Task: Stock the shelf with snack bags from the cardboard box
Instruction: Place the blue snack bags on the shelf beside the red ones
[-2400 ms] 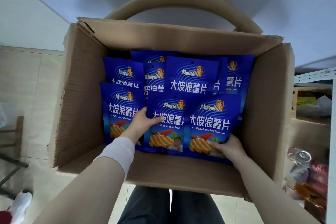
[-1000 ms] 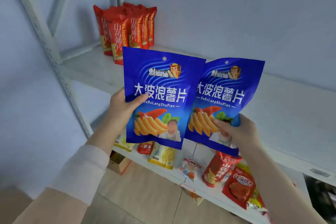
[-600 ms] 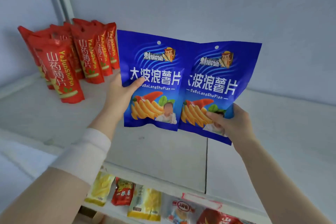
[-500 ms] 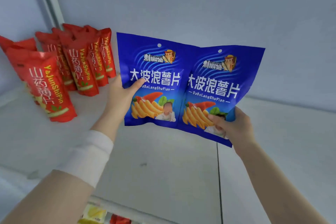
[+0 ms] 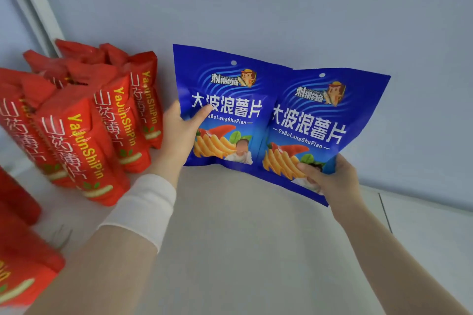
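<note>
Left hand (image 5: 179, 135) pinched left blue bag (image 5: 225, 110) at side edge; right hand (image 5: 332, 179) gripped right blue bag (image 5: 314, 130) at bottom corner. Both upright at shelf (image 5: 243, 238) rear. Likely light, slippery, crushable: hold seams.

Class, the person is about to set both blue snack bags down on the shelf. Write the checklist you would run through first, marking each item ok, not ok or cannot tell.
1. The left hand grips the left blue bag by its side edge: ok.
2. The right hand grips the right blue bag at its lower corner: ok.
3. Bare shelf lies below both bags: ok.
4. The blue bags are apart from the red bags: ok.
5. Both bags are upright: not ok, the right one is tilted.
6. The bag bottoms touch the shelf: cannot tell.
</note>
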Motion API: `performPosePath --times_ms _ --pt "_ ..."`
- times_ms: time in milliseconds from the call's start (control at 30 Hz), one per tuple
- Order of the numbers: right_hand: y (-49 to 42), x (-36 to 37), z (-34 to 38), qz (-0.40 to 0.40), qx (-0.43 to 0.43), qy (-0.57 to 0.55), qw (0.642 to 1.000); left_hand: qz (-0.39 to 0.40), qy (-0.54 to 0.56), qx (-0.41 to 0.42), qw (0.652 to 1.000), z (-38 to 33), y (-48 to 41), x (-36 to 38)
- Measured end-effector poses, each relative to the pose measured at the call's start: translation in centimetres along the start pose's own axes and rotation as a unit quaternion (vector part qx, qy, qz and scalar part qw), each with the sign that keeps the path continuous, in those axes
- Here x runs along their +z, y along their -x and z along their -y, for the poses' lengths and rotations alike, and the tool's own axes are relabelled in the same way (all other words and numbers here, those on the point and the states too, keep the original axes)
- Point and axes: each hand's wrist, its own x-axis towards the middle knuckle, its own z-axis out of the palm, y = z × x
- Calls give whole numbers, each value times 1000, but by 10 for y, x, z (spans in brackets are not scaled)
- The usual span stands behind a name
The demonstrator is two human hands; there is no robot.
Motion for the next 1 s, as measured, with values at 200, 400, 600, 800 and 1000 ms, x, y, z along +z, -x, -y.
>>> performPosePath --times_ms 200,400,600,800,1000 --pt "-37 34 -13 6 -3 -8 1000 -23 -6 10 1000 19 -41 -5" --pt "-48 50 -24 4 -8 14 1000 -56 -34 20 998 37 -53 -7" --pt "-46 52 -29 -46 -27 61 997 -85 -59 33 994 51 -54 -3" --pt "-32 57 -38 -99 -28 82 991 -116 -62 -1 991 67 -41 1" --pt "-15 54 -46 -162 -57 189 967 -134 -221 36 965 59 -1 3"
